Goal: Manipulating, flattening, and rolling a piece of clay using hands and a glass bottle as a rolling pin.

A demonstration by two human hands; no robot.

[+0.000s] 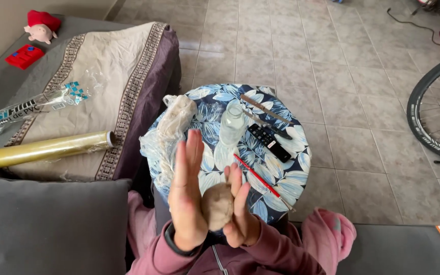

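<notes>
A rounded grey-brown lump of clay [217, 206] is pressed between the flat palms of the left hand [188, 196] and right hand [240, 209], fingers extended, not curled. Beyond the fingertips, a plastic-wrapped clay block [175, 119] lies on the leaf-patterned blue stool [286, 175]; shaping appears early, the lump only roughly rounded.

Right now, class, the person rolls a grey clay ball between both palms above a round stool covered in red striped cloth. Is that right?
Not quite. The head view shows the stool covered in blue leaf-patterned cloth, not red striped. The left hand and right hand do press the grey clay ball between them.
</notes>
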